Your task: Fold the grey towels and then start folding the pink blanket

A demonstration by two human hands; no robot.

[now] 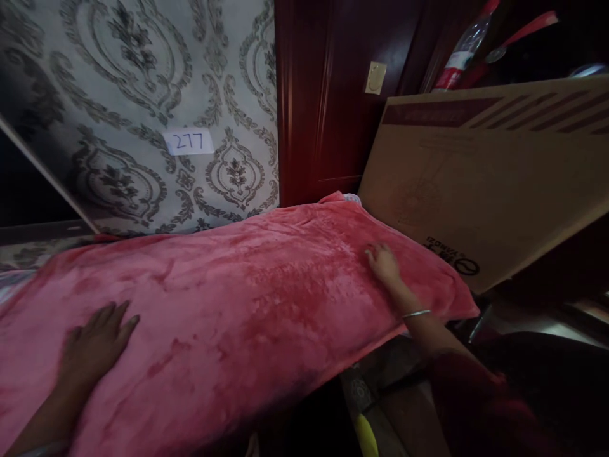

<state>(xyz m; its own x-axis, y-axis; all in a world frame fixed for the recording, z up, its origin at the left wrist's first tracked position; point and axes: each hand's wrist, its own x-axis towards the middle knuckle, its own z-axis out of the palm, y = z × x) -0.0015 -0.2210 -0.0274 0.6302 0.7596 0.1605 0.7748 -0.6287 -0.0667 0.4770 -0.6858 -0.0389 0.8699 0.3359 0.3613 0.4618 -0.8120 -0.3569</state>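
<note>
A plush pink-red blanket (200, 317) is spread over a long raised surface, its pile showing lighter and darker patches. My left hand (98, 339) lies on its left part, palm down with the fingers spread. Toward the blanket's right end rests my right hand (384, 263), also palm down, with the fingers extended and a thin bangle at the wrist. Neither hand holds anything. Small wrinkles run along the blanket's far edge, and what lies underneath is hidden.
A large cardboard box (476, 184) leans at the right, with a plastic bottle (459, 60) behind its top edge. Patterned wallpaper (137, 70) bears a paper marked 277 (189, 141). Beside it stands a dark red wooden panel (328, 95). Something yellow (365, 435) is below the near edge.
</note>
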